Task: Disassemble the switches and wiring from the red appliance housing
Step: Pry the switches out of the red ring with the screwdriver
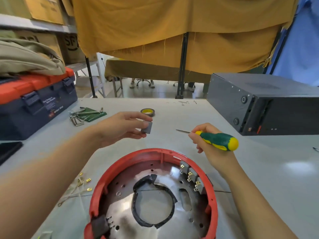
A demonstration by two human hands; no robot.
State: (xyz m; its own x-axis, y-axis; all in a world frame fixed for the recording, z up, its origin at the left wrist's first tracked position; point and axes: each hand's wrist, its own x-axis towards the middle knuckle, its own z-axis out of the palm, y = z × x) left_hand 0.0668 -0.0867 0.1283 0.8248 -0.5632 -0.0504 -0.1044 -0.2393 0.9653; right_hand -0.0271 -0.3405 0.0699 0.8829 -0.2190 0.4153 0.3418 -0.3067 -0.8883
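We hold a loose grey switch [146,127] above the desk [269,163] while the red housing [156,152] lies open below our hands.

Our left hand [120,128] pinches the small grey switch between thumb and fingers, its grip clamped on it, raised above the desk just beyond the housing's far rim. Our right hand [205,140] has its grip closed round the green-and-yellow handle of a screwdriver [218,140], the thin shaft pointing left toward the switch without touching it. The housing rests on the desk nearest us, its metal base plate showing, and three more switches [191,175] with brass terminals sit in a row against its right inner wall. Loose wires [77,187] with brass connectors lie on the desk just left of the housing. A roll of tape [147,112] and hex keys [82,115] lie farther back, beside a toolbox [34,100].
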